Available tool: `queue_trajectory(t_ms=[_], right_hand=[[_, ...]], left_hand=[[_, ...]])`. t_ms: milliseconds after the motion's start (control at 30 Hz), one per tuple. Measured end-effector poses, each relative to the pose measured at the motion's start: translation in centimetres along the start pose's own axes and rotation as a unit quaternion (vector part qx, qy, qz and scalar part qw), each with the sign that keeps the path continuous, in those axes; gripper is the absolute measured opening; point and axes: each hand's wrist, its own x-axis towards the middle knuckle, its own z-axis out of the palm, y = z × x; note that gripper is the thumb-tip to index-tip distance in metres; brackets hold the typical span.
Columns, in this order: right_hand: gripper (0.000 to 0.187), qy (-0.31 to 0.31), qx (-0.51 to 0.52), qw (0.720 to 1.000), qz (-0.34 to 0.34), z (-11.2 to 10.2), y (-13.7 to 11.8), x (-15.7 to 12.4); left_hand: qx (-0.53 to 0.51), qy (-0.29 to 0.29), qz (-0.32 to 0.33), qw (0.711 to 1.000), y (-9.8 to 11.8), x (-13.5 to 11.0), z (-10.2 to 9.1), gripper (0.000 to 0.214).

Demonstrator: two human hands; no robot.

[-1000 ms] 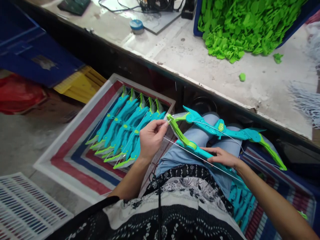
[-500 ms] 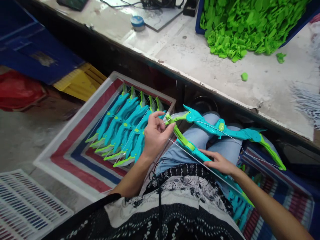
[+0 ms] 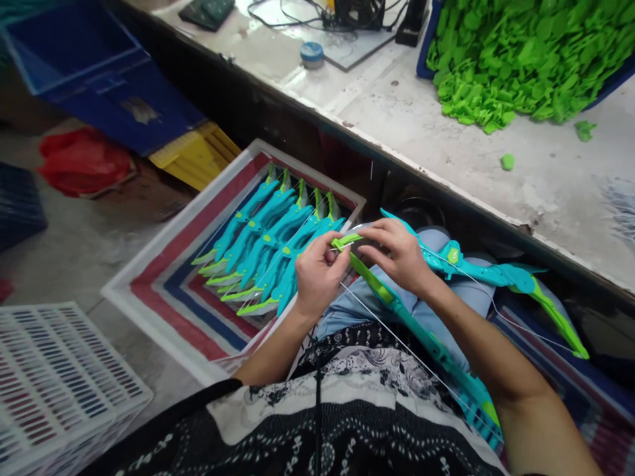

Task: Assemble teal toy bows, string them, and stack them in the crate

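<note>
A teal and lime-green toy bow (image 3: 397, 307) lies slantwise across my lap, its white string (image 3: 391, 337) running along it. My left hand (image 3: 317, 277) is closed, pinching the string at the bow's green upper tip (image 3: 344, 242). My right hand (image 3: 397, 254) is closed on that same tip from the right. A second toy bow (image 3: 496, 274) rests across my knees behind the first. Several strung bows (image 3: 270, 244) lie side by side in a striped-lined crate (image 3: 163, 294) to my left.
A worn workbench (image 3: 446, 152) runs across the top, bearing a heap of green plastic parts (image 3: 516, 53), a tape roll (image 3: 312, 54) and cables. A blue bin (image 3: 99, 73), yellow crate (image 3: 193, 152) and red bag (image 3: 84, 162) sit on the floor at left; a white crate (image 3: 54, 383) is lower left.
My right hand left the bow's middle and rose to the green tip, meeting my left hand there. The view shifted a little to the left.
</note>
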Motion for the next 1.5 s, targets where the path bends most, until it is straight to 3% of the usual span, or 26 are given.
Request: queue_trajectory(t_ms=[167,333,433,533,600,633,733,800,867,933,1000,1100,1233,1400,1500], right_hand=[[0.011,-0.027,0.064,0.998,0.002,1.7,-0.9,2.0],[0.012,0.018,0.06,0.998,-0.009,0.8,-0.8,2.0],[0.013,0.138,0.017,0.99,0.015,-1.1,2.2,2.9],[0.014,0.35,-0.022,0.934,0.076,-3.1,4.8,3.6],[0.012,0.418,-0.01,0.906,0.069,-3.6,4.2,3.4],[0.01,0.402,0.0,0.914,0.044,-3.3,3.1,3.0],[0.006,0.247,0.008,0.968,-0.05,-0.9,-1.4,1.1],[0.008,0.203,0.008,0.977,-0.067,1.1,-3.4,-0.1],[0.008,0.211,0.013,0.977,-0.032,2.7,-3.9,-0.8],[0.008,0.218,0.028,0.975,0.017,3.7,-3.4,-0.9],[0.01,0.219,0.049,0.973,0.051,4.1,-2.8,-0.6],[0.013,0.244,0.067,0.964,0.078,3.9,-2.6,0.1],[0.012,0.273,0.064,0.957,0.075,3.5,-3.0,0.5],[0.014,0.255,0.086,0.963,0.021,3.7,-2.9,0.8],[0.021,0.213,0.111,0.971,0.003,4.1,-2.8,0.9]], left_hand=[[-0.01,0.01,0.0,1.0,-0.3,-0.3,-0.2,0.019],[-0.055,0.001,0.04,0.998,-0.3,-0.1,0.6,0.011],[-0.115,0.013,0.089,0.989,-0.3,-0.1,1.2,0.004],[-0.134,-0.015,0.139,0.981,-0.1,0.3,1.6,0.015],[-0.126,-0.061,0.123,0.983,0.5,1.0,1.7,0.018],[-0.14,-0.088,0.089,0.982,0.9,1.5,1.7,0.017],[-0.255,-0.174,-0.059,0.949,2.2,3.2,1.4,0.02],[-0.29,-0.195,-0.116,0.93,3.0,4.2,0.8,0.023],[-0.225,-0.165,-0.091,0.956,3.5,4.8,0.1,0.016],[-0.118,-0.122,-0.02,0.985,4.0,4.8,-0.7,0.008],[-0.072,-0.1,0.015,0.992,4.4,4.5,-1.2,0.005],[-0.171,-0.102,-0.051,0.979,4.6,3.7,-1.0,0.012],[-0.282,-0.137,-0.172,0.934,4.4,3.4,-0.5,0.028],[-0.288,-0.202,-0.221,0.91,4.0,4.0,-1.7,0.035],[-0.305,-0.193,-0.237,0.902,3.9,3.7,-2.0,0.036]])
